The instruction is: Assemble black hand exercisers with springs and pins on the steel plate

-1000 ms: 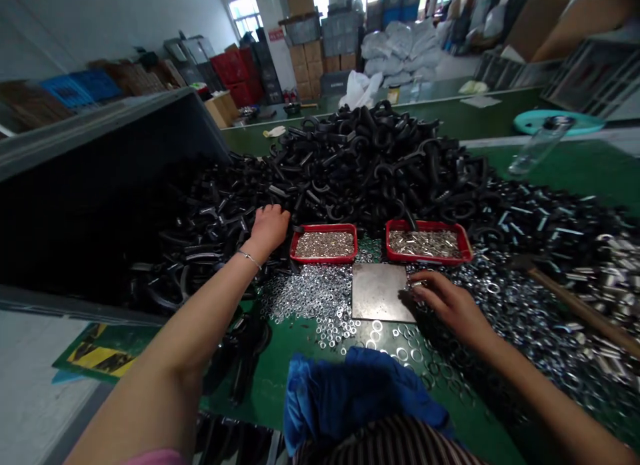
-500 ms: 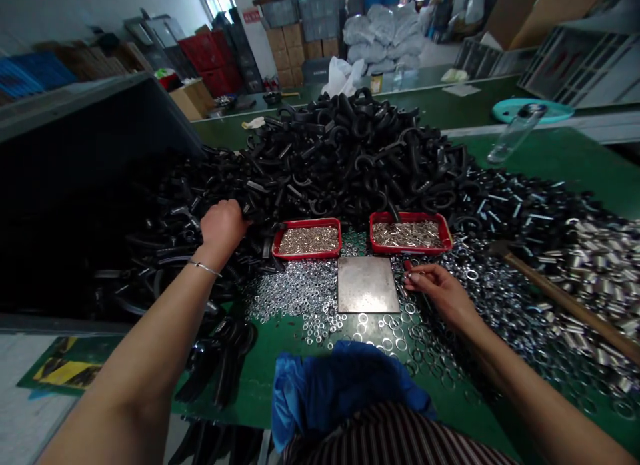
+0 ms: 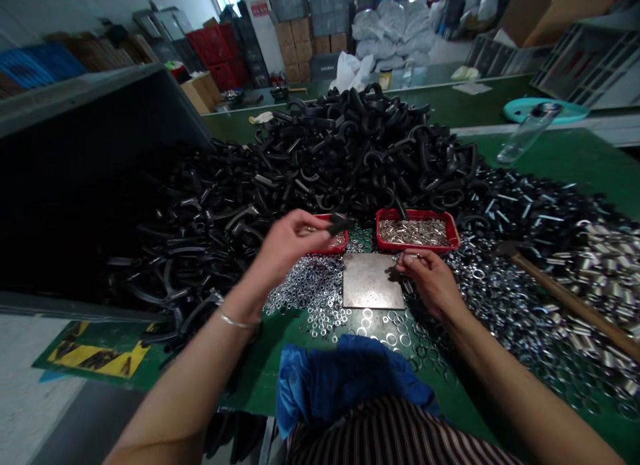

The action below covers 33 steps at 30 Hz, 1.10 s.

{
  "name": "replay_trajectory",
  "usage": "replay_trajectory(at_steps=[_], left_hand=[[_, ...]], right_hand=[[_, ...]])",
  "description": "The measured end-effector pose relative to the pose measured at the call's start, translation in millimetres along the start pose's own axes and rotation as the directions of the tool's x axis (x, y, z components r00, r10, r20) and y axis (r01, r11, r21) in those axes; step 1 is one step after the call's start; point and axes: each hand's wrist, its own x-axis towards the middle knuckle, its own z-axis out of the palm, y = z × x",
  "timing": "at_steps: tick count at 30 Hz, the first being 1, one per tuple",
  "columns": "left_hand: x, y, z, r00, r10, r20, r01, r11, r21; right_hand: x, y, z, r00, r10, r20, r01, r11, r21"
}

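Note:
My left hand is closed, thumb and fingers pinching a black plastic piece above the left red tray, hiding part of that tray. Close to the right edge of a flat metal plate, my right hand is closed, its fingertips pressed together on something small and partly shiny that I cannot make out. Behind the right hand stands another red tray with small metal pins in it. Small nuts and larger flat rings lie around the plate.
A big heap of black curved parts fills the back of the green table. To the left is a dark bin. On the right lie a hammer, metal sleeves and a clear bottle. Blue cloth covers my lap.
My left hand has come right from the heap of black parts, now carrying a black piece over the left tray. My right hand has shifted slightly left and up, towards the plate's edge.

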Motion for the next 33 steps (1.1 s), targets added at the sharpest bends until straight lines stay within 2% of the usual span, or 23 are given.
replay_trajectory(at_steps=[2, 4, 5, 7, 9, 11, 12, 13, 15, 18, 21, 25, 27, 28, 31, 32, 33], left_hand=[[-25, -27, 61.9, 0.979, -0.105, 0.172, 0.143, 0.964, -0.226], [-48, -56, 112.4, 0.940, -0.169, 0.296, 0.254, 0.927, -0.275], [-58, -67, 130.6, 0.934, -0.184, 0.306, 0.255, 0.943, -0.212], [-71, -82, 151.4, 0.951, -0.139, 0.276, 0.132, 0.990, 0.045], [-73, -86, 154.4, 0.957, -0.023, 0.289, -0.040, 0.977, 0.210], [-67, -85, 145.7, 0.948, 0.097, 0.302, -0.159, 0.970, 0.186], [-61, -85, 139.4, 0.952, 0.124, 0.281, -0.164, 0.978, 0.125], [-55, -86, 133.0, 0.963, 0.112, 0.246, -0.129, 0.990, 0.051], [-42, -92, 122.2, 0.982, -0.007, 0.187, 0.027, 0.994, -0.107], [-30, -107, 116.8, 0.965, -0.174, 0.196, 0.224, 0.936, -0.273], [-27, -116, 123.2, 0.958, -0.198, 0.209, 0.265, 0.891, -0.369], [-30, -111, 132.5, 0.950, -0.215, 0.226, 0.305, 0.793, -0.528], [-33, -104, 132.1, 0.910, -0.237, 0.339, 0.396, 0.741, -0.542], [-35, -99, 130.5, 0.868, -0.239, 0.435, 0.458, 0.725, -0.515], [-39, -84, 123.5, 0.696, -0.197, 0.691, 0.585, 0.714, -0.385], [-39, -80, 121.4, 0.664, -0.183, 0.725, 0.600, 0.709, -0.371], [-38, -77, 119.6, 0.663, -0.180, 0.726, 0.602, 0.705, -0.375]], right_hand=[[7, -1, 20, 0.999, 0.034, -0.026, -0.031, 0.993, 0.114], [9, -2, 34, 0.996, 0.081, -0.030, -0.076, 0.987, 0.138], [8, -2, 37, 0.996, 0.089, -0.030, -0.084, 0.989, 0.123], [1, 0, 36, 0.997, 0.064, -0.034, -0.062, 0.996, 0.062], [-7, 2, 29, 1.000, 0.009, -0.029, -0.009, 1.000, -0.007], [-13, 3, 18, 0.999, -0.049, -0.020, 0.047, 0.996, -0.080], [-15, 3, 13, 0.998, -0.065, -0.014, 0.063, 0.991, -0.117], [-17, 2, 8, 0.998, -0.070, -0.006, 0.068, 0.986, -0.149], [-20, 1, 1, 0.999, -0.030, 0.014, 0.032, 0.983, -0.180], [-27, 0, 1, 0.997, 0.064, 0.046, -0.057, 0.989, -0.134], [-34, 3, 10, 0.995, 0.079, 0.057, -0.073, 0.993, -0.097], [-38, 4, 18, 0.998, -0.011, 0.058, 0.022, 0.982, -0.185], [-35, 1, 16, 0.992, -0.058, 0.110, 0.086, 0.959, -0.271], [-33, -2, 13, 0.985, -0.062, 0.159, 0.108, 0.948, -0.301], [-21, -12, 7, 0.951, -0.016, 0.310, 0.120, 0.940, -0.319], [-16, -14, 6, 0.937, 0.015, 0.350, 0.104, 0.943, -0.318], [-12, -16, 6, 0.925, 0.046, 0.378, 0.085, 0.943, -0.321]])
